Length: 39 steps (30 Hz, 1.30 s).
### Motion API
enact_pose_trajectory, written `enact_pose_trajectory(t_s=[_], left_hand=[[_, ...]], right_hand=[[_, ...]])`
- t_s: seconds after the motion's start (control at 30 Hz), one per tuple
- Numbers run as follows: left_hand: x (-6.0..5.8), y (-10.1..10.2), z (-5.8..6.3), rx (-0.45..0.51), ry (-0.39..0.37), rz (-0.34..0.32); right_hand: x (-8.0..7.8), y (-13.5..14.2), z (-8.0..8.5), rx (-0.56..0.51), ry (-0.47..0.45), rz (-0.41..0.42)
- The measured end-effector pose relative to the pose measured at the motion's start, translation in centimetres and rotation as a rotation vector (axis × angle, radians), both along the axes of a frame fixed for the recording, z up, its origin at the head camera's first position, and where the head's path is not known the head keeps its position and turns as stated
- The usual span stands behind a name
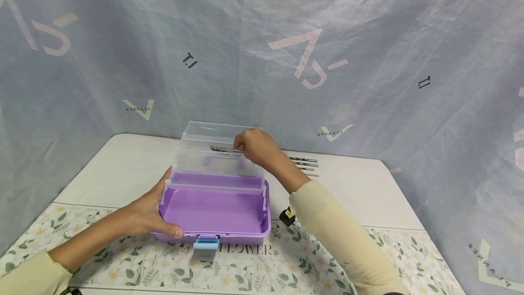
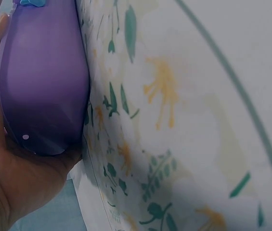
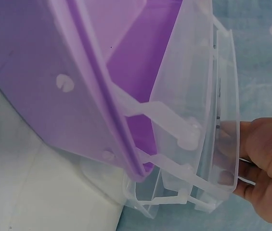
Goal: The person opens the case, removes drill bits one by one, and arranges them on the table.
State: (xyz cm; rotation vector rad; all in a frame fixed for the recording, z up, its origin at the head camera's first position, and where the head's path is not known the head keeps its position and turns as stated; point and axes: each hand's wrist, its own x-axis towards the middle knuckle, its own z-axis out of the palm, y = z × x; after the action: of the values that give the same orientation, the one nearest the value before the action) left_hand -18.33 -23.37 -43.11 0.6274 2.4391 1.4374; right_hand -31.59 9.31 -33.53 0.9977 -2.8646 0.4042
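Note:
A purple toolbox stands open, its clear tiered trays raised toward the back. My left hand grips the box's left end, thumb on the front rim; the left wrist view shows the palm against that end. My right hand is at the top clear tray, fingers curled down into it at the ends of metal drill bits that point left. In the right wrist view, the right hand's fingers reach behind the tray wall, and their hold on the bits is partly hidden.
More drill bits lie on the white table to the right, behind my forearm. A black-and-yellow tape measure sits right of the box. A blue latch hangs at the box's front. The floral cloth covers the front area.

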Motion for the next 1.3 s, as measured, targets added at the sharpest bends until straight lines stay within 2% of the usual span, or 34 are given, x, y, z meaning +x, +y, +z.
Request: enact_pose_trajectory(t_s=[0.17,0.4,0.67,0.9,1.1,1.3], left_hand=[[0.0,0.1,0.0,0.007,-0.004,0.0],[-0.4,0.2,-0.5,0.117,-0.039,-0.05],[-0.3,0.2,-0.5,0.086,-0.043,-0.031],[-0.2,0.2,-0.3,0.089,-0.046,-0.031],[-0.3,0.2,-0.3,0.081,-0.036,-0.03],[-0.2,0.2,-0.3,0.099,-0.049,-0.036]], right_hand=[[0.1,-0.2,0.0,0.02,0.012,0.001],[0.4,-0.3,0.1,0.047,0.034,-0.013],[0.5,-0.3,0.0,0.049,0.001,-0.012],[0.4,-0.1,-0.1,-0.02,-0.005,-0.001],[0.4,0.5,-0.2,-0.069,0.03,-0.004],[0.4,1.5,-0.1,-0.067,0.054,-0.014]])
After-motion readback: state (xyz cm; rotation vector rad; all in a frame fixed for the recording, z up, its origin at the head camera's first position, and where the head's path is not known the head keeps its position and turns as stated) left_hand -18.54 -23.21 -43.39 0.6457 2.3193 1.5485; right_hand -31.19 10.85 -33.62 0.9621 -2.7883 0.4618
